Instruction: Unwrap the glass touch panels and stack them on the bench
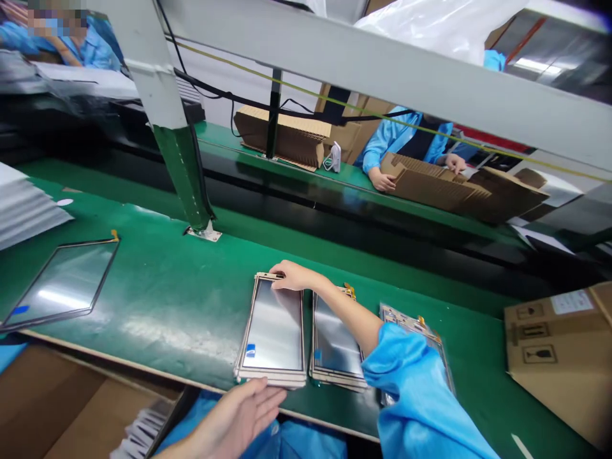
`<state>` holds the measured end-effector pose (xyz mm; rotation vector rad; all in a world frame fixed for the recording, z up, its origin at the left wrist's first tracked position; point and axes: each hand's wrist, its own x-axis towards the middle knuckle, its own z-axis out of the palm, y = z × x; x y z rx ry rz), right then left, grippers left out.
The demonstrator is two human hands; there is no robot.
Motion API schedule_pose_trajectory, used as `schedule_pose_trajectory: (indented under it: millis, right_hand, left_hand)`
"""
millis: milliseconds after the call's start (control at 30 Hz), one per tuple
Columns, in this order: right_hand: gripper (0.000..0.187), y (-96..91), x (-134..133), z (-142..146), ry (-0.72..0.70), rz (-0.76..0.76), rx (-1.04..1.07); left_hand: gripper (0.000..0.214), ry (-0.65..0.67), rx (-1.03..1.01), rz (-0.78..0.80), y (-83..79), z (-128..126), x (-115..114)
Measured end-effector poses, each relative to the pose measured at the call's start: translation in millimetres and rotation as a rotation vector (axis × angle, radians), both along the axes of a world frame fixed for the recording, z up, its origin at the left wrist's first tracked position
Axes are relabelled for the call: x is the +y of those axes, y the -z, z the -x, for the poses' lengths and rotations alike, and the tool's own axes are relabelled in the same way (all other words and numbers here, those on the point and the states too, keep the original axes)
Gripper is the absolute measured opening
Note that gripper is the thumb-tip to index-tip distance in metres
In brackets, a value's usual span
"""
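Note:
A small stack of flat rectangular touch panels (pixel 275 328) with dark borders lies on the green bench in front of me. My right hand (pixel 294 276) reaches across to its far edge, thumb and fingers closed on the top panel there. At the near edge my left hand (pixel 251 411) is held palm up with its fingers stretched out, touching or very near the stack's lower side. Just right of it is a second stack of panels (pixel 335 341), partly hidden by my right forearm. Farther right, a third stack in clear wrapping (pixel 442 350) is mostly behind my sleeve.
A larger framed panel (pixel 67 280) lies at the left, near white foam sheets (pixel 29 207). A green and white post (pixel 179 166) rises from the bench. At right stands a cardboard box (pixel 549 350). Across the bench, a co-worker's hands (pixel 382 180) handle cardboard dividers (pixel 430 185).

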<state>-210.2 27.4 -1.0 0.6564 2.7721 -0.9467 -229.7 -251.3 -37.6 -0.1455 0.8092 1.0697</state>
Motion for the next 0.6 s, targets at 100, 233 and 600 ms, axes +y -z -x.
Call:
schedule_pose_trajectory:
  millis: [100, 233, 600]
  right_hand:
    - [0.027, -6.9, -19, -24, 0.124, -0.121, 0.069]
    - [0.027, -7.6, -59, -80, 0.370, -0.205, 0.115]
    - [0.031, 31.7, -131, -125, 0.693, -0.047, 0.011]
  left_hand:
    - [0.042, 0.312, -0.036, -0.105, -26.7, 6, -7]
    - [0.037, 0.248, 0.442, -0.249, -40.4, 37, 4]
    - [0.071, -0.310, 1.031, -0.307, 22.4, 23, 72]
